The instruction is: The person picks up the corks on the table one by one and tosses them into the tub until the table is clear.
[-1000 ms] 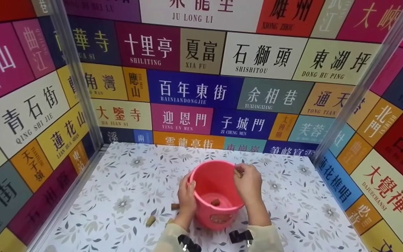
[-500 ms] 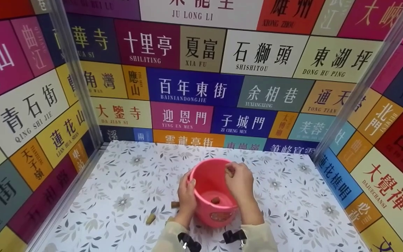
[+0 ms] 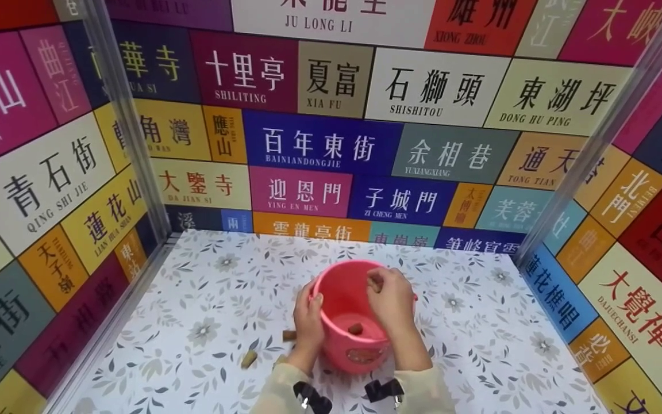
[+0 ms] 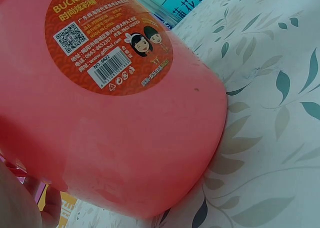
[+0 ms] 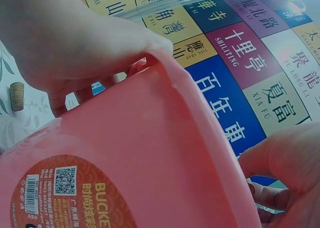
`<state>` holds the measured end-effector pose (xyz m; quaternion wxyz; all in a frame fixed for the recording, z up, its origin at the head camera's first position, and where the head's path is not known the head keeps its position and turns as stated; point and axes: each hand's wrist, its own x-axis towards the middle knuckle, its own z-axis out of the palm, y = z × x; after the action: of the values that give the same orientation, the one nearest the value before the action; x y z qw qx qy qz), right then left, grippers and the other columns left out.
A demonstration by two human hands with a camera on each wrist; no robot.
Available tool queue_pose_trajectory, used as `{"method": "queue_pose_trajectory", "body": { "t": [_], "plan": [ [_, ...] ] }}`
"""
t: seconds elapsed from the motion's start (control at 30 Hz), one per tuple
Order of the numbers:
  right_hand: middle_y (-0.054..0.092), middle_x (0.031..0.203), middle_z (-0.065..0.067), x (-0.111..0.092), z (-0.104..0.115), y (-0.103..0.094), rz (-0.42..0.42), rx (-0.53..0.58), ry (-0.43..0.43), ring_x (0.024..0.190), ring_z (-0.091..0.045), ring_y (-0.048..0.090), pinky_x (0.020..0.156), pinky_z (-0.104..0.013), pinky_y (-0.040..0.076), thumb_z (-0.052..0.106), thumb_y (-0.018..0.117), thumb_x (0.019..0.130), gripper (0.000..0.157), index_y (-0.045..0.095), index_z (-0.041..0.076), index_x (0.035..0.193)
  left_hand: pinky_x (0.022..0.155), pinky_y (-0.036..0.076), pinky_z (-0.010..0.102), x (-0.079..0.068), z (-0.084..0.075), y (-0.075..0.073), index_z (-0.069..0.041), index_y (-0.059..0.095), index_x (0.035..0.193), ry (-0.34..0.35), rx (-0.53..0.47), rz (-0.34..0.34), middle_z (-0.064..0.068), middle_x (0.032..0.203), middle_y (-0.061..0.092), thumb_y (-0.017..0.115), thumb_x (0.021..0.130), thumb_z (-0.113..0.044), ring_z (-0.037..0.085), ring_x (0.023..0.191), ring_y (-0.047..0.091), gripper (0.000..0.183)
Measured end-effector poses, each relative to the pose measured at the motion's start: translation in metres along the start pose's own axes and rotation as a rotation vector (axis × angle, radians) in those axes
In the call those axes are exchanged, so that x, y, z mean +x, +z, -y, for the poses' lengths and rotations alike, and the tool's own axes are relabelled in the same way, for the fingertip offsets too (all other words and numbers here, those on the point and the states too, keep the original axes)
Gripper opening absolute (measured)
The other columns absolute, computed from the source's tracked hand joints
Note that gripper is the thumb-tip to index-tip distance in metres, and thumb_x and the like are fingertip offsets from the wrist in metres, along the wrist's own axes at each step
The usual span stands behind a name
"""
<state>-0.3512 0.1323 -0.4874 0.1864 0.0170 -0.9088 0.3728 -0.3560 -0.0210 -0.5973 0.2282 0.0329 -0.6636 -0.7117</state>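
A pink plastic bucket (image 3: 360, 351) with a round orange label (image 4: 110, 42) stands on the table in front of me. At its left side my left hand (image 3: 308, 316) grips the rim, the thumb on the near face and the other fingers round the outside. My right hand (image 3: 391, 299) is over the right part of the bucket's mouth and pinches a brown cork (image 3: 374, 283) between thumb and fingertips. Inside, on the bucket's floor, lies another cork (image 3: 355, 329). The right wrist view shows the left hand (image 5: 90, 47) at the rim from across the bucket.
To the left of the bucket lie loose corks, one (image 3: 289, 335) beside the left hand and one (image 3: 249, 359) nearer me. Leaf-patterned white covering (image 3: 193, 299) spreads over the table. Walls with colourful name panels (image 3: 319, 144) enclose it at the back and sides.
My right hand has moved left with its cork, from the bucket's right rim to over the opening. The left hand keeps its grip on the bucket.
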Motion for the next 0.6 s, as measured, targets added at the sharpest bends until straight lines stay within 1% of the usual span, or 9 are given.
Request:
{"method": "queue_pose_trajectory", "body": {
  "t": [0.17, 0.4, 0.47, 0.6],
  "plan": [
    [0.072, 0.100, -0.013, 0.0000, 0.0010, -0.0008, -0.008, -0.007, -0.017, 0.097, -0.031, 0.071, 0.092, -0.048, 0.060, 0.004, 0.072, 0.092, 0.020, 0.080, 0.005, 0.110, 0.119, 0.047, 0.053, 0.0006, 0.0001, -0.0003, -0.004, 0.061, 0.146, -0.004, 0.024, 0.000, 0.017, 0.145, 0.064, 0.052, 0.105, -0.012, 0.035, 0.137, 0.060, 0.043],
    [0.074, 0.099, -0.012, 0.0010, 0.0009, -0.0002, -0.019, -0.034, -0.040, 0.098, -0.032, 0.072, 0.093, -0.048, 0.060, 0.006, 0.071, 0.092, 0.020, 0.081, 0.006, 0.109, 0.117, 0.048, 0.047, 0.0009, 0.0016, -0.0003, -0.001, 0.065, 0.140, 0.068, 0.022, -0.024, 0.019, 0.138, 0.068, 0.053, 0.102, -0.008, 0.035, 0.131, 0.063, 0.041],
    [0.074, 0.099, -0.012, 0.0006, 0.0007, 0.0002, -0.011, -0.029, -0.041, 0.097, -0.031, 0.072, 0.093, -0.048, 0.060, 0.006, 0.072, 0.092, 0.019, 0.080, 0.006, 0.109, 0.117, 0.048, 0.047, 0.0008, 0.0016, -0.0005, -0.002, 0.065, 0.140, 0.068, 0.023, -0.022, 0.018, 0.138, 0.068, 0.053, 0.102, -0.009, 0.035, 0.131, 0.063, 0.041],
    [0.074, 0.099, -0.012, 0.0005, 0.0003, 0.0011, 0.001, -0.014, -0.038, 0.097, -0.029, 0.072, 0.093, -0.047, 0.060, 0.005, 0.072, 0.092, 0.019, 0.080, 0.005, 0.108, 0.119, 0.047, 0.051, 0.0009, 0.0014, -0.0009, -0.002, 0.065, 0.141, 0.051, 0.025, -0.020, 0.018, 0.139, 0.067, 0.053, 0.102, -0.009, 0.035, 0.132, 0.062, 0.041]
  ]
}}
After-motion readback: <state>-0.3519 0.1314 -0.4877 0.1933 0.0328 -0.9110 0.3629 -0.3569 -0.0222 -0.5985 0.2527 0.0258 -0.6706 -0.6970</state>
